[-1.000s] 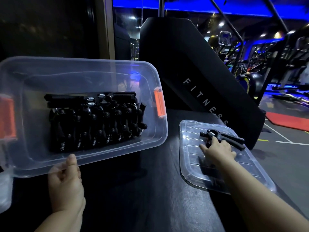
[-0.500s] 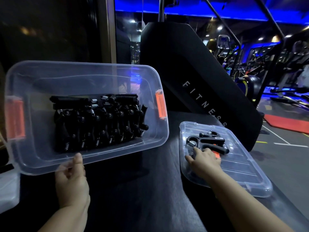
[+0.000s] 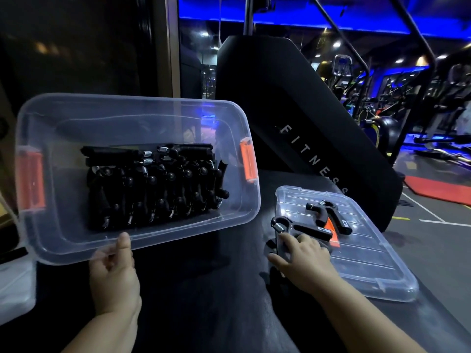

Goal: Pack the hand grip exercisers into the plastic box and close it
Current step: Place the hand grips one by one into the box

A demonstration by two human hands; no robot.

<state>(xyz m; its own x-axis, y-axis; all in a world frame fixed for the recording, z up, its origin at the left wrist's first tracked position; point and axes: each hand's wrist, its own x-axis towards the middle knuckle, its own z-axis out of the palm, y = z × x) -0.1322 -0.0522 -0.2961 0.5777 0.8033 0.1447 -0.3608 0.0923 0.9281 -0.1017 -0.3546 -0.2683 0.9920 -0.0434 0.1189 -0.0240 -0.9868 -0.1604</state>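
Note:
My left hand grips the near rim of the clear plastic box, holding it tilted toward me above the dark mat. Several black hand grip exercisers lie packed in rows inside it. The box has an orange latch at each end. The clear lid lies flat on the right. Two black exercisers rest on it. My right hand grips the nearer exerciser by its lower handle. The farther exerciser lies just beyond.
A tall black padded panel marked FITNESS stands behind the lid. A second clear container sits at the far left edge. Gym machines and a red floor mat fill the right background.
My right hand drew back from the far exerciser to the lid's near left side and now grips the nearer exerciser. The box stays tilted in my left hand.

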